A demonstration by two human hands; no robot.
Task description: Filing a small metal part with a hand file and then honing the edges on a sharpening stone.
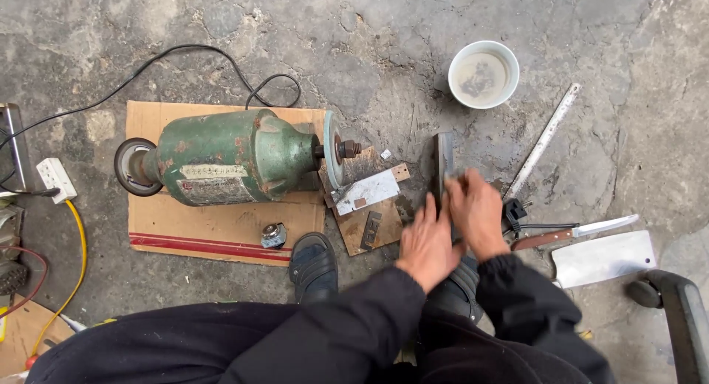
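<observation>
Hands at the centre of the head view, both pressed down over a dark sharpening stone [443, 162] lying lengthwise on the concrete floor [369, 52]. Left hand [427, 245] palm down, fingers stretched forward along the near end of the stone. Right hand [478, 213] just beside it, fingers flat and blurred; whether closed around anything, impossible to tell from this angle. Black sleeves [369, 310] leading back to the lower edge, with a black sandal [313, 264] planted near the cardboard.

Left of the stone, close by: green bench grinder [229, 159], rusted in patches, resting on a cardboard sheet [214, 225], with a grinding wheel [334, 148] at its right end and a darker wheel [131, 166] at its left. Black cable [185, 52] looping away from behind the motor. Small cleaver blade [367, 190] lying on a wooden scrap beside the wheel. Metal nut [273, 235] on the cardboard's near edge.

Further out, beyond the stone: white bowl [484, 74] of murky water. Right of the hands: long steel ruler [543, 140] lying diagonally, knife with a wooden handle [572, 231], and broad cleaver [604, 258] just below it. Far left: white power strip [56, 179] with a yellow cord [77, 258] trailing downward.
</observation>
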